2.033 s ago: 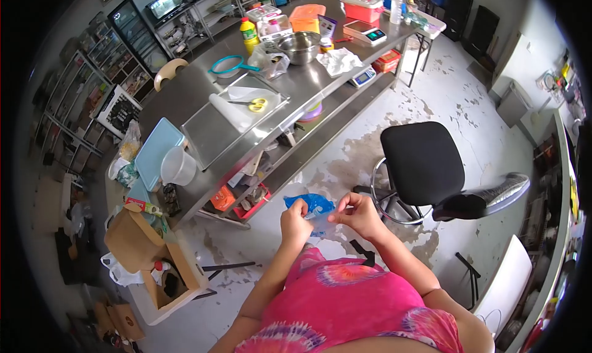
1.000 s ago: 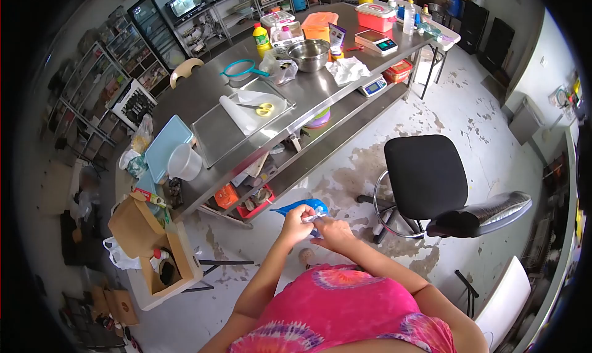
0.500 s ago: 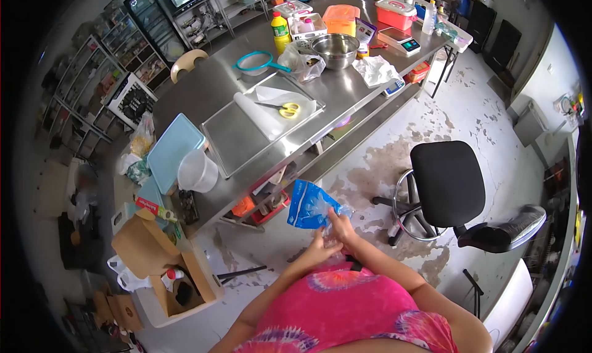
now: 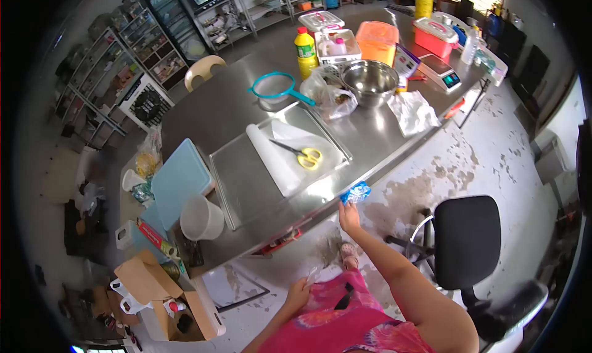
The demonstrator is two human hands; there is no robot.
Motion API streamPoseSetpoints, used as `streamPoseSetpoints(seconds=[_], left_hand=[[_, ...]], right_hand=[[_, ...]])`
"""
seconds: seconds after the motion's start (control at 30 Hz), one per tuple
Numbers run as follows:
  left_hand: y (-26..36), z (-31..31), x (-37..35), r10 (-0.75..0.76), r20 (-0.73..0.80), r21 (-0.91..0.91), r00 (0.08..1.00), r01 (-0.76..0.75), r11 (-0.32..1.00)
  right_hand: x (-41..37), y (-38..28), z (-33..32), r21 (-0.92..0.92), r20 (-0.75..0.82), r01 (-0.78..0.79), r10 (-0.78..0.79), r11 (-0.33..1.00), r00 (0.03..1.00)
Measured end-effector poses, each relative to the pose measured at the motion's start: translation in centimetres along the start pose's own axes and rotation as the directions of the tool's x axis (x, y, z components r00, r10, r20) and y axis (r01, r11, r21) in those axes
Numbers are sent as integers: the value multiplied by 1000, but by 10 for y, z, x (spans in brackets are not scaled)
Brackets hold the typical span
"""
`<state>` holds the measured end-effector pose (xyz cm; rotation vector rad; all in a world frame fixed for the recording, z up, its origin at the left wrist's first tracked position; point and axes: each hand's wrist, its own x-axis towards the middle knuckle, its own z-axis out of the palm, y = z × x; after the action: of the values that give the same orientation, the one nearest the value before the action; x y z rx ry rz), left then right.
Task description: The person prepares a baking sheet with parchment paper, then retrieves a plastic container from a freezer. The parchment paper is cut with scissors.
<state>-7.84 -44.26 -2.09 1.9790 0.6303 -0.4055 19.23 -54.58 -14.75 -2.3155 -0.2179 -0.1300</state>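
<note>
My right hand (image 4: 349, 217) is closed on a crumpled blue packet (image 4: 356, 193) at the front edge of the steel table (image 4: 240, 189). Low near my pink clothing, my left hand (image 4: 299, 293) is closed around something thin and clear (image 4: 313, 274), too small to make out fully. On the table behind the packet lies a metal tray (image 4: 237, 168) with a white paper roll (image 4: 274, 161) and yellow-handled scissors (image 4: 308, 158).
A steel bowl (image 4: 370, 81), a teal strainer (image 4: 273, 86) and a kitchen scale (image 4: 441, 73) stand farther back. A clear tub (image 4: 202, 218) and blue lid (image 4: 183, 180) are at the left. A black chair (image 4: 467, 242) stands at the right, an open carton (image 4: 200, 307) at lower left.
My hands have moved apart. The right has carried the blue packet forward to the table edge, where it looks more crumpled. The left has dropped lower, and the view has moved closer to the table.
</note>
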Motion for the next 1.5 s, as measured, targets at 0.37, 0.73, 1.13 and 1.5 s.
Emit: streamPoseSetpoints(seconds=[0.37, 0.73, 1.13, 1.5], left_hand=[[45, 2, 22, -251, -58, -24, 966, 250, 968], [21, 24, 37, -284, -30, -85, 958, 281, 956], [62, 3, 54, -255, -69, 15, 964, 257, 966], [63, 4, 56, -271, 0, -19, 963, 271, 963]], right_hand=[[105, 18, 63, -167, 413, 450, -352, 877, 840], [109, 55, 109, -249, 611, 186, 5, 950, 791], [92, 54, 82, -202, 624, 88, 59, 975, 779], [97, 55, 90, -193, 591, -21, 133, 981, 796]])
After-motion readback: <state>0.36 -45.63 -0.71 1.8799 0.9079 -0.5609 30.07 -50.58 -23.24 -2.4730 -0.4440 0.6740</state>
